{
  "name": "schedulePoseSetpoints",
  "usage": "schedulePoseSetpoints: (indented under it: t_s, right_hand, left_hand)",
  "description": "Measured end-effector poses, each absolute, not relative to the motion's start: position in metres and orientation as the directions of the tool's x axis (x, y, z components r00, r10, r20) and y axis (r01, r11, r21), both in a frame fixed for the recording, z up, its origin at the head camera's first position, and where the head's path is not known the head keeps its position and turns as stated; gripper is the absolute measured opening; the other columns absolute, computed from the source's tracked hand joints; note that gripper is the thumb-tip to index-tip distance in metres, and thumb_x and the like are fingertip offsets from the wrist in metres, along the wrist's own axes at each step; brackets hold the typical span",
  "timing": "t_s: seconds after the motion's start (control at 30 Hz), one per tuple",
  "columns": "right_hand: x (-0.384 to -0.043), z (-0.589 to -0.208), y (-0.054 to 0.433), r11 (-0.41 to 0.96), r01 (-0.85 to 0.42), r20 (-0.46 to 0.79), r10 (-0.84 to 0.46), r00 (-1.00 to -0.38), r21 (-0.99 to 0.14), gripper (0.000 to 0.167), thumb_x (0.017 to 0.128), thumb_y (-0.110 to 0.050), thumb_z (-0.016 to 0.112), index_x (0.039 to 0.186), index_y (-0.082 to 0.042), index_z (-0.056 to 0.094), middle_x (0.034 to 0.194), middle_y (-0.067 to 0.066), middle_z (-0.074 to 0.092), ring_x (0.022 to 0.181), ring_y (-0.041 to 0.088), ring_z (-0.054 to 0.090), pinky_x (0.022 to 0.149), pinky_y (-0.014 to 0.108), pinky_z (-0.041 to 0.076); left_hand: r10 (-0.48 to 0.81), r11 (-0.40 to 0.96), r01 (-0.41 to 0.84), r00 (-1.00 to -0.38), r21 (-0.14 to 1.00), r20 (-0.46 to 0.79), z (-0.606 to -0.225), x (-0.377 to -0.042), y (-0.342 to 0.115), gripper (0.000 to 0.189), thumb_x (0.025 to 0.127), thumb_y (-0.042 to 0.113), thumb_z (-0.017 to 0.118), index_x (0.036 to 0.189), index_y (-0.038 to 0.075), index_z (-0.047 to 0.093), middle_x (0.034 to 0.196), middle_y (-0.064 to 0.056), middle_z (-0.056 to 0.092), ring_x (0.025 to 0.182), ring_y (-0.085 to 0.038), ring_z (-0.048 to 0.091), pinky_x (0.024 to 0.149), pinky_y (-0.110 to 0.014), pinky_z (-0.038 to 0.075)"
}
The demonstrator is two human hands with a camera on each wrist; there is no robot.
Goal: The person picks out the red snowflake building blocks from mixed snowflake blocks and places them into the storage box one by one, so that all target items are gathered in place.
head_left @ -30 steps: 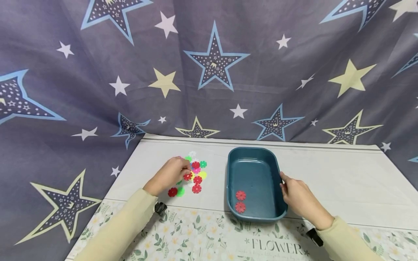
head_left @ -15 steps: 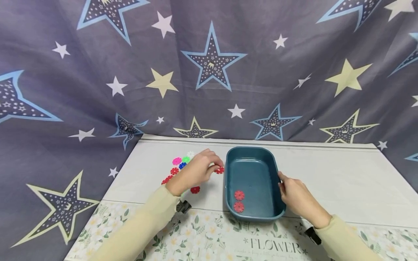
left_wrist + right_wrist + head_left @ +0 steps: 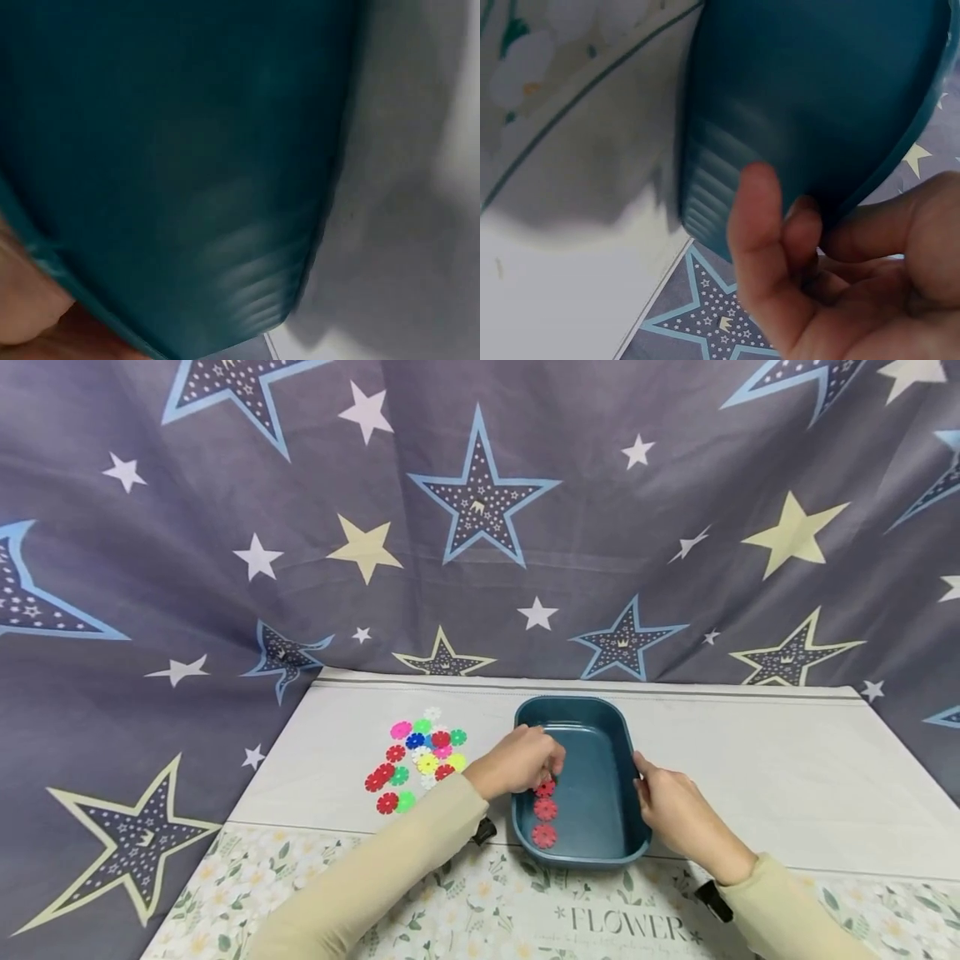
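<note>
In the head view my left hand [image 3: 521, 762] reaches over the left rim of a dark teal plastic bin [image 3: 592, 777]. Its curled fingers pinch a red notched plastic disc [image 3: 545, 787] low inside, partly covered by the fingertips. Two more red discs [image 3: 545, 810] lie in a column just nearer, along the bin's left side. My right hand [image 3: 681, 806] grips the right rim. The right wrist view shows that hand [image 3: 840, 277] with its thumb at the rim and fingers against the outer wall. From the left wrist, mostly the bin's outer wall [image 3: 187, 187] shows, with part of the hand at lower left.
Left of the bin, a loose spread of notched discs [image 3: 427, 764] in red, green, yellow, pink, blue and white lies on the white tabletop [image 3: 750, 760]. A floral cloth [image 3: 450, 902] covers the near edge. A grey starry curtain [image 3: 420, 468] hangs behind and at the left.
My left hand has moved right from the disc pile, carrying a red disc over the rim into the bin. My right hand keeps its hold on the rim.
</note>
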State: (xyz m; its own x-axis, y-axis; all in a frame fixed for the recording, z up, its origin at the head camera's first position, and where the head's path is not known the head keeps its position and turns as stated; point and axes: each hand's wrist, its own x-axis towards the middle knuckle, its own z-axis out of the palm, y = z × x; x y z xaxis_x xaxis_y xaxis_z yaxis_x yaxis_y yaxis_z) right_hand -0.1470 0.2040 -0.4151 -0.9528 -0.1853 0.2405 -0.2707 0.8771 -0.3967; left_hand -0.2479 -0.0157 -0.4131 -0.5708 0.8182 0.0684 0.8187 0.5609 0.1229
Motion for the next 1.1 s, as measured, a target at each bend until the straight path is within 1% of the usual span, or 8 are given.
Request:
schedulePoseSetpoints:
  t_s: [0.1,0.27,0.43,0.6,0.73,0.83,0.93,1.1]
  right_hand:
    - [-0.148,-0.415,0.202,0.877,-0.272,0.232,-0.191,-0.954,-0.396,0.039,0.089,0.003,0.054,0.124,0.019,0.048,0.102,0.031,0.062,0.062,0.018,0.054,0.056,0.034,0.043]
    - [-0.147,-0.414,0.204,0.883,-0.267,0.234,-0.186,-0.954,-0.387,0.039,0.088,0.003,0.055,0.123,0.02,0.049,0.099,0.03,0.063,0.063,0.021,0.056,0.056,0.035,0.044]
    - [-0.147,-0.414,0.204,0.883,-0.267,0.246,-0.181,-0.952,-0.386,0.039,0.088,0.003,0.055,0.123,0.019,0.05,0.091,0.026,0.064,0.062,0.02,0.055,0.055,0.035,0.044]
    - [-0.147,-0.413,0.204,0.881,-0.266,0.237,-0.182,-0.954,-0.391,0.039,0.089,0.003,0.054,0.123,0.019,0.049,0.088,0.024,0.064,0.063,0.02,0.056,0.056,0.035,0.044]
    - [-0.148,-0.411,0.203,0.882,-0.262,0.236,-0.178,-0.955,-0.393,0.038,0.089,0.003,0.054,0.123,0.019,0.049,0.098,0.029,0.063,0.066,0.022,0.058,0.056,0.036,0.045]
    - [-0.148,-0.411,0.203,0.882,-0.258,0.228,-0.178,-0.957,-0.395,0.039,0.089,0.003,0.054,0.124,0.019,0.049,0.101,0.03,0.062,0.065,0.022,0.058,0.056,0.035,0.044]
    - [-0.148,-0.411,0.202,0.881,-0.251,0.219,-0.174,-0.96,-0.4,0.039,0.089,0.003,0.054,0.124,0.019,0.048,0.101,0.03,0.062,0.067,0.022,0.059,0.056,0.035,0.045]
    - [-0.148,-0.411,0.201,0.883,-0.244,0.207,-0.173,-0.963,-0.401,0.039,0.089,0.003,0.054,0.124,0.019,0.048,0.092,0.027,0.064,0.064,0.021,0.057,0.055,0.035,0.044]
  left_hand:
    - [0.813,0.579,0.808,-0.582,0.107,-0.003,-0.412,-0.25,-0.012,0.023,0.077,-0.001,0.065,0.072,0.021,0.064,0.068,0.013,0.054,0.069,-0.011,0.047,0.075,-0.029,0.04]
    - [0.8,0.599,0.799,-0.598,0.044,-0.042,-0.415,-0.25,-0.002,0.028,0.074,-0.003,0.066,0.065,0.022,0.057,0.063,0.01,0.05,0.068,-0.014,0.045,0.074,-0.031,0.038]
    - [0.797,0.604,0.797,-0.604,-0.003,-0.02,-0.419,-0.249,0.004,0.029,0.077,0.009,0.075,0.062,0.022,0.053,0.061,0.011,0.049,0.068,-0.011,0.045,0.075,-0.03,0.039]
    - [0.769,0.624,0.778,-0.629,-0.08,-0.117,-0.413,-0.242,0.004,0.026,0.075,0.024,0.082,0.063,0.02,0.059,0.058,0.007,0.053,0.062,-0.011,0.051,0.069,-0.03,0.041]
    - [0.752,0.629,0.773,-0.631,-0.082,-0.19,-0.407,-0.237,0.005,0.015,0.078,0.017,0.078,0.07,0.018,0.066,0.062,0.005,0.056,0.065,-0.013,0.054,0.072,-0.034,0.042]
    - [0.752,0.631,0.773,-0.629,-0.057,-0.197,-0.406,-0.237,0.007,0.017,0.079,0.014,0.076,0.068,0.017,0.064,0.061,0.004,0.055,0.064,-0.014,0.052,0.071,-0.034,0.041]
    - [0.745,0.639,0.767,-0.636,-0.059,-0.201,-0.407,-0.237,0.009,0.024,0.079,0.025,0.078,0.066,0.018,0.06,0.06,0.004,0.054,0.065,-0.013,0.053,0.071,-0.034,0.041]
    - [0.675,0.694,0.706,-0.707,-0.144,-0.211,-0.408,-0.231,0.012,0.038,0.071,0.058,0.074,0.069,0.022,0.063,0.075,0.004,0.062,0.078,-0.016,0.057,0.08,-0.037,0.038]
